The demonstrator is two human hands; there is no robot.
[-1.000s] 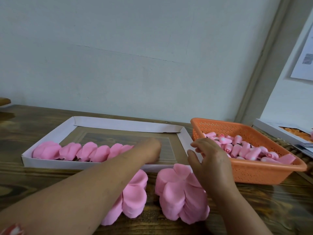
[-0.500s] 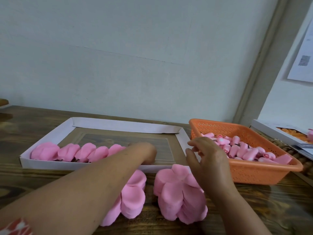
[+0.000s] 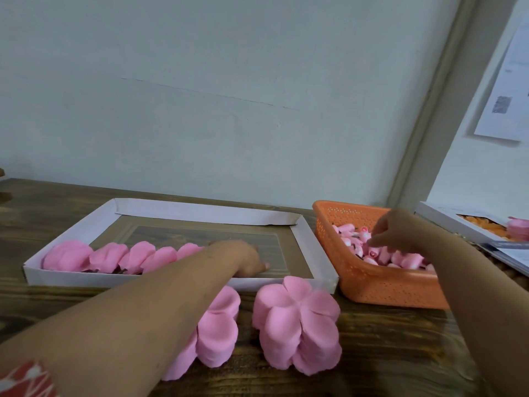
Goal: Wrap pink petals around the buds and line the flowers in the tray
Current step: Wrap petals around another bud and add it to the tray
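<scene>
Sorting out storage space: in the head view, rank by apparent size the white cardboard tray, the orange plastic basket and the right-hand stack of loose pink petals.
1. White cardboard tray
2. Orange plastic basket, partly hidden by the arm
3. Right-hand stack of loose pink petals, though nearest the camera, which inflates it

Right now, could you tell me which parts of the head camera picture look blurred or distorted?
In the head view, the right hand over the orange basket is smeared by motion blur; the buds beneath it are soft. The wide angle tilts the door frame. Lighting is dim and even, without glare; the petal stacks and white tray read fairly clearly.
</scene>
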